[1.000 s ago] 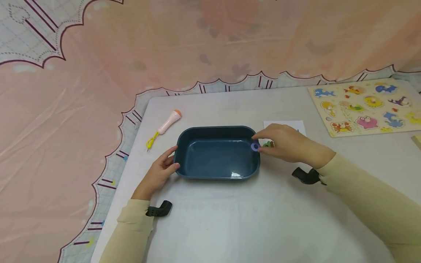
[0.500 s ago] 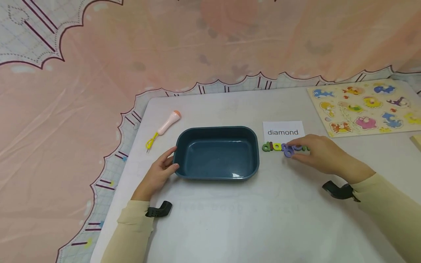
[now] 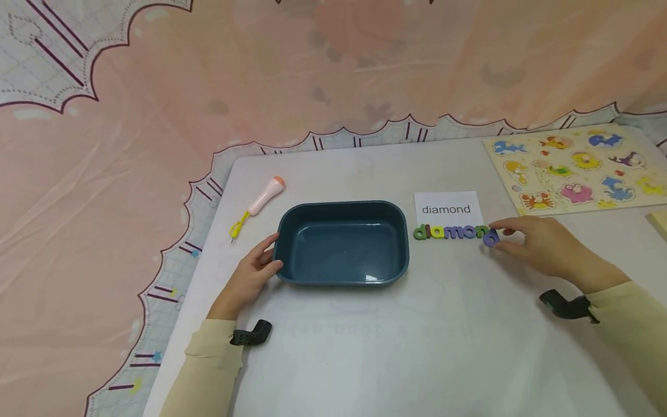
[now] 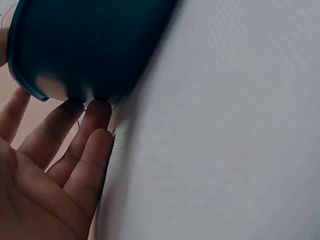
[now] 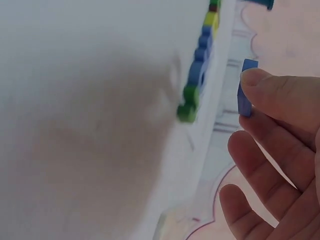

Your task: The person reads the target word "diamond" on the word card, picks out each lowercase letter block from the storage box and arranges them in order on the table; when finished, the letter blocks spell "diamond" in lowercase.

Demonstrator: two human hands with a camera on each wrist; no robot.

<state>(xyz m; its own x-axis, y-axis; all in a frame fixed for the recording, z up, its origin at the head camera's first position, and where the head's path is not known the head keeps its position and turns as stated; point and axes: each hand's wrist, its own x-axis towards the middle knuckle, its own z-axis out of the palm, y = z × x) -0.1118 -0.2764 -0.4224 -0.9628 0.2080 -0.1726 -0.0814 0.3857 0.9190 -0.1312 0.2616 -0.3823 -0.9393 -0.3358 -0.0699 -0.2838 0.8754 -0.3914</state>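
Observation:
My right hand [image 3: 547, 246] pinches a purple-blue toy letter "d" [image 3: 490, 238] between thumb and finger, at the right end of a row of colourful toy letters [image 3: 453, 232]. The right wrist view shows this letter [image 5: 244, 102] edge-on, held apart from the row. A white card [image 3: 445, 200] printed "diamond" lies just behind the row. My left hand [image 3: 251, 281] rests against the left end of a dark blue plastic bin [image 3: 341, 283]. In the left wrist view, its fairly straight fingers [image 4: 95, 120] touch the bin's outer wall; the thumb is mostly cut off.
A pink and yellow pen-like tool [image 3: 266, 197] lies behind the bin to the left. At the back right is a wooden sea-animal puzzle board [image 3: 552, 185], with a wooden edge [image 3: 659, 225] at the far right. A patterned curtain [image 3: 333, 75] hangs behind the white table [image 3: 365, 347].
My right hand has moved right with the purple-blue letter, from the bin's right rim to the row's right end, uncovering the card and the letters. My left hand has stayed at the bin.

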